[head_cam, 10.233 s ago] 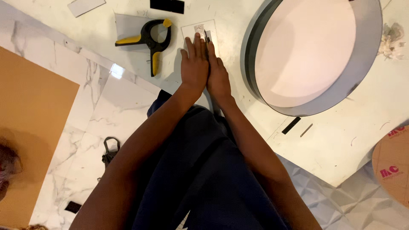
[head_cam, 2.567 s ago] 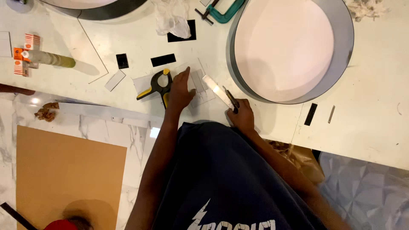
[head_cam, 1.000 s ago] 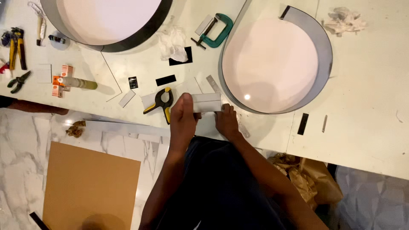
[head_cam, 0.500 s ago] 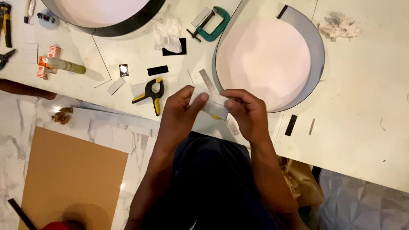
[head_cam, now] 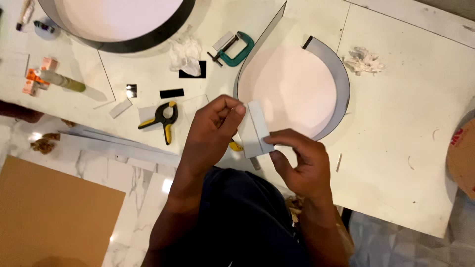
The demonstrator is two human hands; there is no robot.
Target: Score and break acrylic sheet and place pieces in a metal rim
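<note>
Since half a second ago I've lifted the white strip [head_cam: 256, 129] higher; left hand [head_cam: 213, 129] pinches its top edge, right hand [head_cam: 299, 163] grasps the bottom, keeping it off the surface [head_cam: 396, 123].

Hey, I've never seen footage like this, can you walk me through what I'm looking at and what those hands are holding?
This is one view from a camera worn on a person's head, looking down at their own two bare hands; no machine is involved. The left hand and right hand hold a small white rectangular piece together above a white worktable. On the table lie a black and yellow spring clamp, a green C-clamp, a curved grey metal strip around a white disc, and crumpled tissue.
</note>
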